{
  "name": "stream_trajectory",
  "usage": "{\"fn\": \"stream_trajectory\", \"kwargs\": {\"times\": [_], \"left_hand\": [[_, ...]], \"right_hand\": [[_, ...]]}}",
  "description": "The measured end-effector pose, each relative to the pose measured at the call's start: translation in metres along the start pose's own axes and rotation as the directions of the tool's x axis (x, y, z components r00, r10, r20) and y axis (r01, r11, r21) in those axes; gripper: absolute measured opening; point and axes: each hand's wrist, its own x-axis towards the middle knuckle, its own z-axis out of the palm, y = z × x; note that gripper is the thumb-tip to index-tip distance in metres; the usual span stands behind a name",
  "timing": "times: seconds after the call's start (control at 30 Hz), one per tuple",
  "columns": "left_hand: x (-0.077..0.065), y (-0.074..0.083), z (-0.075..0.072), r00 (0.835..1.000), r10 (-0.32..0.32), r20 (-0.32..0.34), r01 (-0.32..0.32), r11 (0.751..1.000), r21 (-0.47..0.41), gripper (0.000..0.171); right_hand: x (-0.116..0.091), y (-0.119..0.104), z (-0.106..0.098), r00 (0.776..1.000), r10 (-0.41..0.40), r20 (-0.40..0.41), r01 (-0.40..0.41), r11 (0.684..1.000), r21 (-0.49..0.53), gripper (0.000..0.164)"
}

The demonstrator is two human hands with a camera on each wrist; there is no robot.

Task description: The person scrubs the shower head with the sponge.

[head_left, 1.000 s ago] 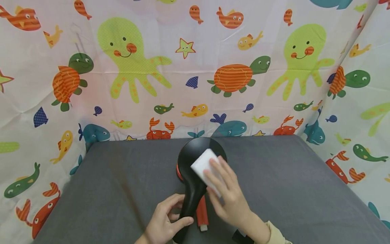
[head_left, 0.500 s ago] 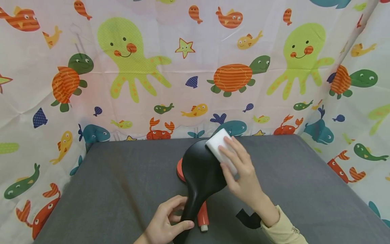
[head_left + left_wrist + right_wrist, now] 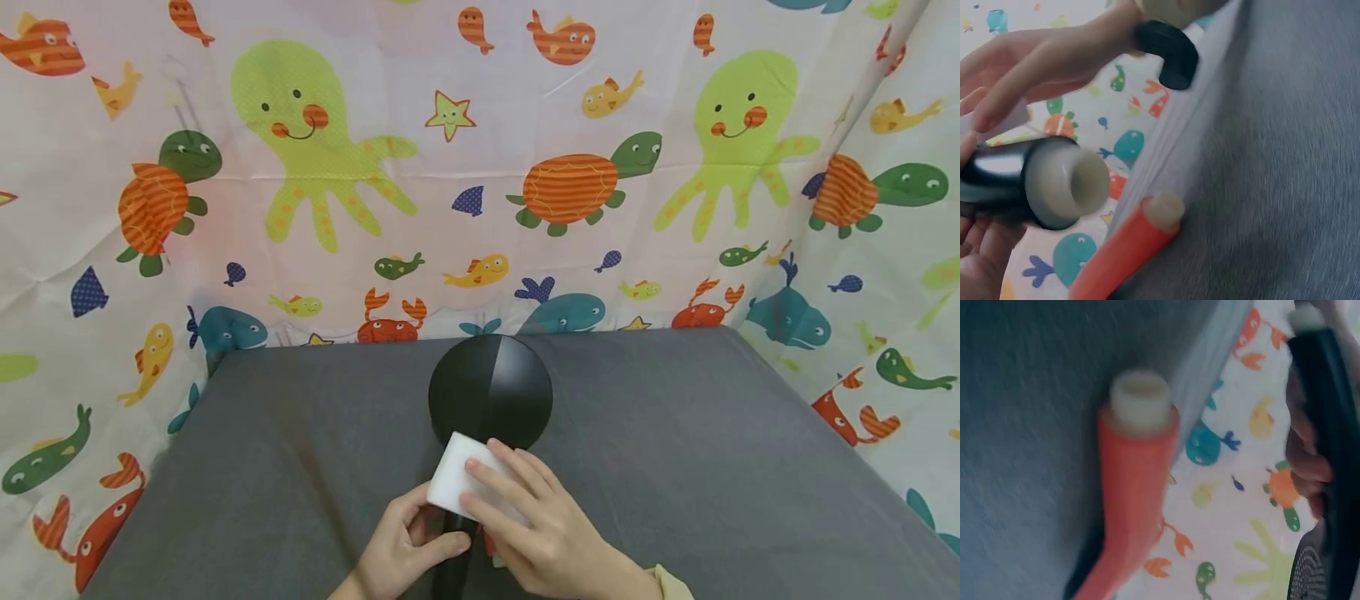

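Evidently wiping: left hand (image 3: 405,537) grips black shower head (image 3: 487,392) by handle, thumb across it; right hand (image 3: 543,529) holds white sponge (image 3: 453,475) under fingers, just beyond left thumb; red handle (image 3: 1138,487) below hands; round end beyond fingertips; probably best: handle steady, sponge flat, strokes following curve

Left hand (image 3: 982,265) grips black tube (image 3: 997,181) with hollow cream end. Right hand (image 3: 1044,62) above it holds white block (image 3: 1013,120), mostly hidden. Black band (image 3: 1169,53) upper right of black tube; cream-tipped red tube (image 3: 1125,250) lower right. Gray cloth (image 3: 1291,156) far right, sea-animal print (image 3: 1069,253) behind.
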Motion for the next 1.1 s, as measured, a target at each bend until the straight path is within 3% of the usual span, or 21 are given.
{"fn": "stream_trajectory", "kwargs": {"times": [0.13, 0.27, 0.33, 0.43, 0.53, 0.6, 0.67, 0.77, 0.9, 1.0, 1.1], "left_hand": [[0.000, -0.002, -0.002, 0.998, -0.007, 0.059, 0.016, 0.986, -0.164, 0.041], [-0.001, -0.002, -0.002, 0.993, -0.014, 0.118, 0.054, 0.939, -0.340, 0.041], [-0.002, -0.001, -0.002, 0.989, -0.008, 0.147, 0.070, 0.907, -0.416, 0.040], [-0.003, -0.001, 0.000, 0.983, -0.019, 0.183, 0.109, 0.862, -0.496, 0.040], [-0.004, -0.001, 0.001, 0.976, -0.031, 0.213, 0.141, 0.840, -0.523, 0.040], [-0.004, -0.002, 0.002, 0.973, -0.023, 0.230, 0.145, 0.835, -0.531, 0.039], [-0.004, -0.003, 0.002, 0.971, -0.018, 0.237, 0.146, 0.831, -0.537, 0.039], [-0.004, -0.004, 0.001, 0.972, -0.023, 0.235, 0.152, 0.822, -0.549, 0.039], [-0.005, -0.004, -0.002, 0.976, -0.045, 0.215, 0.154, 0.840, -0.521, 0.038], [-0.005, -0.005, -0.003, 0.978, -0.055, 0.204, 0.150, 0.858, -0.491, 0.036], [-0.005, -0.004, -0.002, 0.977, -0.060, 0.207, 0.157, 0.857, -0.491, 0.037]], "right_hand": [[-0.001, 0.007, 0.001, 0.998, -0.052, -0.044, 0.052, 0.998, -0.019, 0.025], [0.005, 0.026, -0.004, 0.986, -0.050, -0.161, 0.038, 0.996, -0.081, 0.023], [0.010, 0.033, -0.007, 0.977, 0.007, -0.212, -0.020, 0.998, -0.057, 0.024], [0.017, 0.039, -0.011, 0.947, 0.176, -0.270, -0.169, 0.984, 0.049, 0.028], [0.019, 0.038, -0.013, 0.902, 0.314, -0.296, -0.289, 0.949, 0.127, 0.032], [0.017, 0.036, -0.012, 0.890, 0.335, -0.311, -0.305, 0.942, 0.142, 0.033], [0.013, 0.033, -0.008, 0.899, 0.300, -0.318, -0.274, 0.954, 0.125, 0.031], [0.006, 0.025, 0.001, 0.936, 0.180, -0.302, -0.174, 0.984, 0.047, 0.027], [0.000, 0.012, 0.009, 0.980, 0.001, -0.198, -0.014, 0.998, -0.062, 0.024], [-0.001, 0.009, 0.010, 0.988, -0.070, -0.137, 0.058, 0.994, -0.090, 0.025], [0.000, 0.017, 0.007, 0.986, -0.087, -0.144, 0.069, 0.989, -0.128, 0.024]]}}
